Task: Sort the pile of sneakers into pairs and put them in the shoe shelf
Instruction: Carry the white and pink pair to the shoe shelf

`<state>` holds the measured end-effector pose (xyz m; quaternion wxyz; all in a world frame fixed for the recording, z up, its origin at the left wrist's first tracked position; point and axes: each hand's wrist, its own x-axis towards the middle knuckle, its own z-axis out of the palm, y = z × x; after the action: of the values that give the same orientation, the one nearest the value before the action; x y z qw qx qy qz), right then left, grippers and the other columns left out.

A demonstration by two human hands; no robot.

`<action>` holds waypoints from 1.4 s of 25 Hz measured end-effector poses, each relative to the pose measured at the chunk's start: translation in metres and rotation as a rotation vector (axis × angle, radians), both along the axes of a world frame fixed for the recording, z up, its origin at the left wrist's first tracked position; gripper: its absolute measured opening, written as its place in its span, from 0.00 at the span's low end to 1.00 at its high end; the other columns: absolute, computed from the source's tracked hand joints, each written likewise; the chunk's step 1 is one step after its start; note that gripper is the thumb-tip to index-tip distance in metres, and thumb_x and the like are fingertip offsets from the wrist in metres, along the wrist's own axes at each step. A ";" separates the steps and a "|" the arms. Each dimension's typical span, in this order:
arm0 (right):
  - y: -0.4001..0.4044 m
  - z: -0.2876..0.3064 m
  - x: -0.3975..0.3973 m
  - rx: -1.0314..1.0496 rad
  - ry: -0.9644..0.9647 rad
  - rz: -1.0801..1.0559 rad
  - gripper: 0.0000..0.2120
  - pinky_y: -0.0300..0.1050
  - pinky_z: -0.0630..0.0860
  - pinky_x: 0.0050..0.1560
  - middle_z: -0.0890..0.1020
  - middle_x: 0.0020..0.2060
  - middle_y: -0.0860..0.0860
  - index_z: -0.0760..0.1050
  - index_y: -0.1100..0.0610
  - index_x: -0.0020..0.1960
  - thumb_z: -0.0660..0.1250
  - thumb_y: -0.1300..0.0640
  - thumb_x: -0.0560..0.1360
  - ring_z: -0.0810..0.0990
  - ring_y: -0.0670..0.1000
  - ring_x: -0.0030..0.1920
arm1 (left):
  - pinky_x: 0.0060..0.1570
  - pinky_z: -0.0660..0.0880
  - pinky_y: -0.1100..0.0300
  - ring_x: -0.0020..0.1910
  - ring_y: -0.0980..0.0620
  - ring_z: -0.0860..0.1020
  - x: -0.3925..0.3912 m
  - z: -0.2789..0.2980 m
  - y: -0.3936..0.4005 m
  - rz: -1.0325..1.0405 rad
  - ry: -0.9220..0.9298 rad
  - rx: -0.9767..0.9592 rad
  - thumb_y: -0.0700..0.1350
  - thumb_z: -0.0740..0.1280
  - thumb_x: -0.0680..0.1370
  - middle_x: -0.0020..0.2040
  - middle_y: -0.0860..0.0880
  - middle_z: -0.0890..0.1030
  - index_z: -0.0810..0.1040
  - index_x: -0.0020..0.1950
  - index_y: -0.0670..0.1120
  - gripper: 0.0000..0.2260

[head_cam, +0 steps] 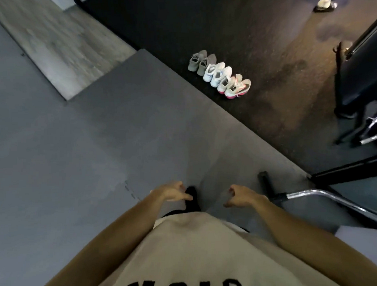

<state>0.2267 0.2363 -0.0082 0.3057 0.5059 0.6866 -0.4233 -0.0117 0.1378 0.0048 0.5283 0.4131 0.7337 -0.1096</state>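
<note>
Pale wood-grain floor panel: lay at the upper left, blurred, bordered by grey floor matting that ran diagonally across the view.

Left hand: hung low in front of the body over the grey matting, fingers loosely curled, holding nothing. A black-clad foot showed just beside and below it.

Cream T-shirt: filled the lower centre, with black block lettering at the bottom edge, cut off and not readable.

Grey sneakers: a pair, side by side, at the left end of a row on the dark carpet, close to the matting's edge.

White sneakers: a pair, next in the row, touching the grey pair on one side and the last pair on the other.

Cream sneakers with pink soles: a pair, at the right end of the row. All six shoes stood upright on the floor, well apart from both hands. No shoe shelf could be made out.

Right hand: hung level with the left one, fingers loosely curled, holding nothing, near a black rubber-tipped leg.

Chrome tube frame: joined that leg and ran to the right edge.

Dark furniture piece: stood at the right edge on the carpet; its kind could not be told.

Another person's sneaker: at the top right, partly cut off.
</note>
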 end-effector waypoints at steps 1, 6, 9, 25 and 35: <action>0.030 0.004 -0.016 -0.003 0.007 -0.030 0.31 0.49 0.71 0.63 0.75 0.65 0.52 0.68 0.53 0.67 0.73 0.44 0.69 0.74 0.54 0.63 | 0.64 0.69 0.56 0.65 0.46 0.72 -0.019 0.006 0.033 -0.017 0.008 -0.003 0.62 0.69 0.73 0.67 0.47 0.73 0.70 0.69 0.48 0.29; 0.164 0.014 -0.084 0.035 0.109 -0.250 0.32 0.52 0.71 0.66 0.72 0.68 0.54 0.66 0.53 0.70 0.73 0.46 0.71 0.73 0.57 0.66 | 0.62 0.71 0.53 0.62 0.46 0.74 -0.091 0.017 0.188 -0.081 0.043 0.070 0.64 0.70 0.70 0.65 0.47 0.75 0.70 0.68 0.51 0.30; 0.247 0.006 -0.112 0.043 0.123 -0.274 0.32 0.53 0.71 0.65 0.73 0.67 0.53 0.66 0.51 0.70 0.73 0.45 0.70 0.73 0.56 0.65 | 0.58 0.72 0.55 0.58 0.47 0.76 -0.115 0.011 0.282 -0.121 0.043 0.062 0.63 0.71 0.70 0.62 0.47 0.77 0.71 0.67 0.50 0.30; 0.651 0.013 -0.180 0.071 0.128 -0.421 0.30 0.54 0.74 0.63 0.77 0.62 0.54 0.70 0.53 0.65 0.74 0.45 0.67 0.76 0.56 0.61 | 0.61 0.70 0.55 0.64 0.48 0.73 -0.179 0.005 0.739 -0.279 -0.007 0.097 0.60 0.73 0.70 0.67 0.48 0.74 0.70 0.68 0.50 0.30; 0.807 -0.022 -0.226 -0.007 0.038 -0.846 0.33 0.55 0.72 0.65 0.76 0.65 0.54 0.67 0.54 0.69 0.74 0.46 0.69 0.75 0.56 0.63 | 0.60 0.71 0.55 0.62 0.48 0.74 -0.207 -0.043 0.977 -0.655 -0.051 0.086 0.57 0.74 0.69 0.65 0.48 0.74 0.70 0.68 0.48 0.31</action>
<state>0.0010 1.0429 -0.0302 0.0939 0.7341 0.4224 -0.5234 -0.2189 1.1151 -0.0380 0.4652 0.6517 0.5522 -0.2323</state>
